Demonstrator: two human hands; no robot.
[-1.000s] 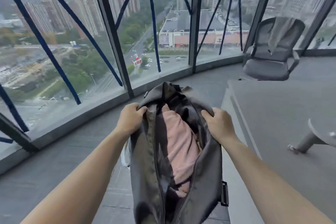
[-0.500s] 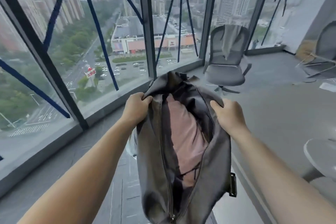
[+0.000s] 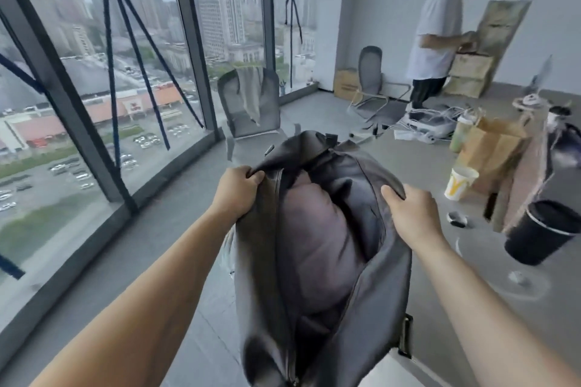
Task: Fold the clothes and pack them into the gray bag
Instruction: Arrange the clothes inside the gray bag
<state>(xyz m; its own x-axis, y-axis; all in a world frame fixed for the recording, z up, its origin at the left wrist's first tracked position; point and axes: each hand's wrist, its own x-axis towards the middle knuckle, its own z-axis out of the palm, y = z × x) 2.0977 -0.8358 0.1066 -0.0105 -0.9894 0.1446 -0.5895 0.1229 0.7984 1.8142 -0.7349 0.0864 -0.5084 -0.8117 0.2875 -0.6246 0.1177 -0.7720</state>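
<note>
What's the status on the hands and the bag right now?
Left hand and right hand each grip a rim of the gray bag. Pink garment inside, zipper open. Nothing in the way.

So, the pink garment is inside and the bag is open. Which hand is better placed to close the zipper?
Hard to say. The left hand and right hand each grip an edge of the gray bag; no zipper pull shows.

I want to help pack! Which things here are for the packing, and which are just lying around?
For the packing:
- gray bag, held open by the left hand and right hand
- pink garment inside it

Just lying around:
- paper cup
- black cup
- brown paper bag
- office chair with a cloth over its back
- another person by the boxes
</note>
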